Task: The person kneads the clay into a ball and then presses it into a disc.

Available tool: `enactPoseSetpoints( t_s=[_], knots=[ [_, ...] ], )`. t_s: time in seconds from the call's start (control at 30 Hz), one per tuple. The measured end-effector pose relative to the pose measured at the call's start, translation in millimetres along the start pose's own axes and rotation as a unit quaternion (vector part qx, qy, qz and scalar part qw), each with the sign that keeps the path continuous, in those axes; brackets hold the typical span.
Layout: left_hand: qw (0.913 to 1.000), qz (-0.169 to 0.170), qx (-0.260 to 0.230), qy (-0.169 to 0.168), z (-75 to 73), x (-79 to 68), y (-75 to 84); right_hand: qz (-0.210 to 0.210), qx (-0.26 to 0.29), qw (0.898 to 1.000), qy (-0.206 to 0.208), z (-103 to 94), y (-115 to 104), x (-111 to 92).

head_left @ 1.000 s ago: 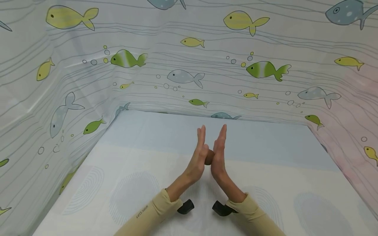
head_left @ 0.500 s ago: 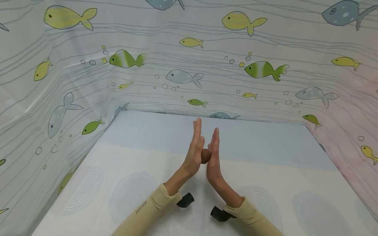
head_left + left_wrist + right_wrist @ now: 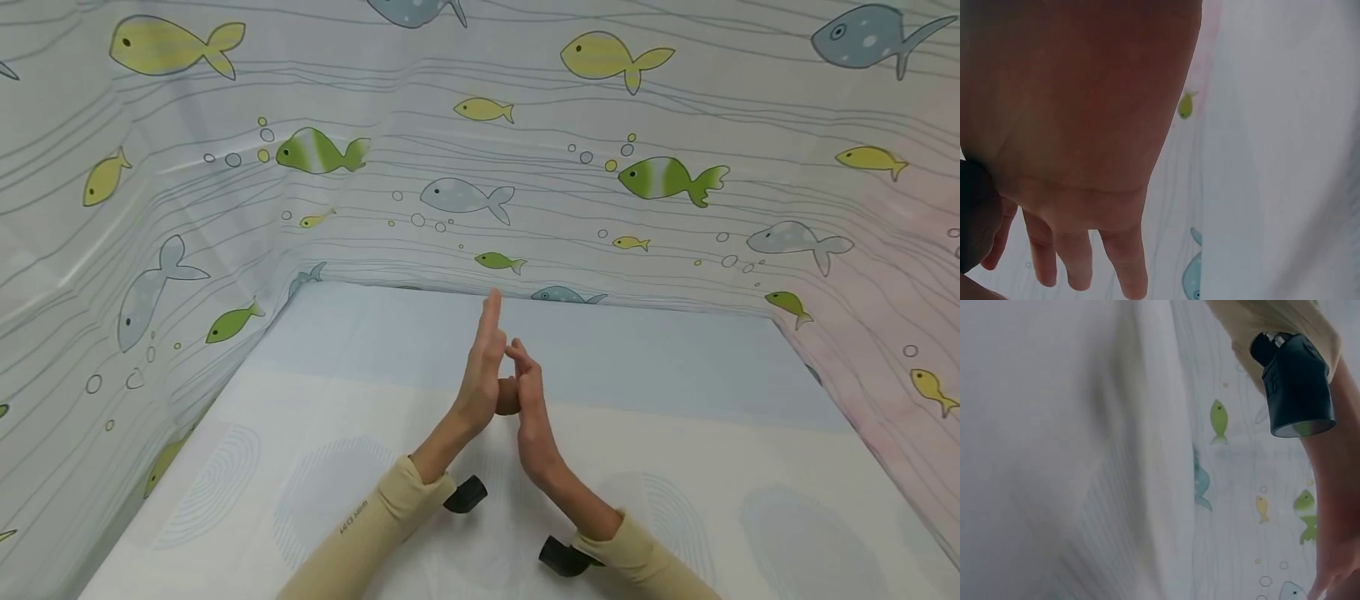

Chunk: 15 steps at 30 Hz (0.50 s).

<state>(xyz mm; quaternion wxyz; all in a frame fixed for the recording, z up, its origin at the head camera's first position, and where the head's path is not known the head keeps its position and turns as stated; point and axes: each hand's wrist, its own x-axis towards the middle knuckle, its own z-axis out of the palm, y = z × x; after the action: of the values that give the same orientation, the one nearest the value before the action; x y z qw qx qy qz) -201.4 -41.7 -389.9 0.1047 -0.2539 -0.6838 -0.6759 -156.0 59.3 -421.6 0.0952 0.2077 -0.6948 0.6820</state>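
A small brown ball (image 3: 507,396) sits between the two facing palms in the head view, touched from both sides. My left hand (image 3: 480,375) is held upright with straight fingers, its palm against the ball. Opposite it, my right hand (image 3: 534,417) presses from the right and sits a little lower; its fingers bend slightly toward the left hand. In the left wrist view a palm (image 3: 1079,125) with spread fingers looms close, and the dark ball (image 3: 974,215) shows at the left edge. The right wrist view catches a bare forearm (image 3: 1329,481) at its right side.
Beneath the hands lies a table with a white and pale blue cloth (image 3: 337,333). Fish-printed curtain (image 3: 465,150) lines the back and sides. Black wrist cameras (image 3: 467,495) hang below the beige sleeves (image 3: 360,533).
My left hand has slid up and forward, while my right hand has shifted left and slightly back. The right fingers have bent more. The ball has moved slightly left, still between the palms.
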Motion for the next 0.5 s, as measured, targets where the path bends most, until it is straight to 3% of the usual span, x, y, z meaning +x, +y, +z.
enactPoseSetpoints(
  t_s=[0.3,0.5],
  knots=[
    [0.9998,-0.006,0.005,0.016,-7.7,1.6,-3.5,0.032,0.007,0.995,-0.093,-4.1,-3.9,-9.7],
    [0.9999,-0.012,0.007,0.002,-8.6,0.7,-6.7,-0.004,-0.069,0.989,-0.129,-11.4,-6.6,-12.4]
  ],
)
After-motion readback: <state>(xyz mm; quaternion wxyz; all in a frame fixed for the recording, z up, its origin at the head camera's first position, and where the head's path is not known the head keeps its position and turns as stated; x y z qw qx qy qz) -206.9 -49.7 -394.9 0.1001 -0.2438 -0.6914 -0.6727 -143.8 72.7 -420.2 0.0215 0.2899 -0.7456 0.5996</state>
